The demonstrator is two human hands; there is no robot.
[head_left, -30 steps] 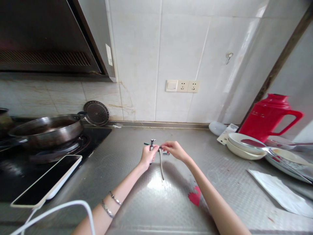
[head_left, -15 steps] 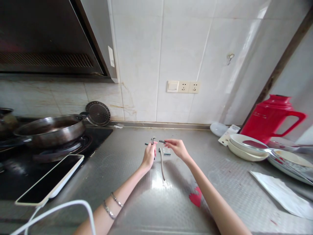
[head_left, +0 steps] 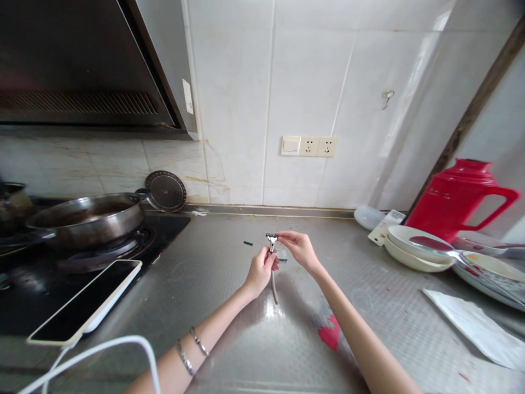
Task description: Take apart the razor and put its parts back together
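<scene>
My left hand (head_left: 259,272) is closed round a razor handle (head_left: 271,246), its metal neck pointing up. At the top of the neck sits a small dark razor head (head_left: 271,236). The fingertips of my right hand (head_left: 298,247) pinch the right end of that head. Whether head and neck are locked together cannot be made out. Below my left hand a grey-beige stick (head_left: 274,290) lies on the steel counter (head_left: 229,339), its upper part hidden. A small dark green piece (head_left: 248,243) lies to the left, and another dark strip (head_left: 283,259) lies behind my left fingers.
On the left are a phone (head_left: 86,301), a white cable (head_left: 123,340) and a steel pan (head_left: 90,221) on the stove. To the right stand a red thermos (head_left: 451,200) and stacked bowls (head_left: 418,257), with a white paper (head_left: 471,323) in front.
My left hand has moved right with the razor handle, bringing its neck to the dark head in my right fingers. The green piece on the left now shows fully.
</scene>
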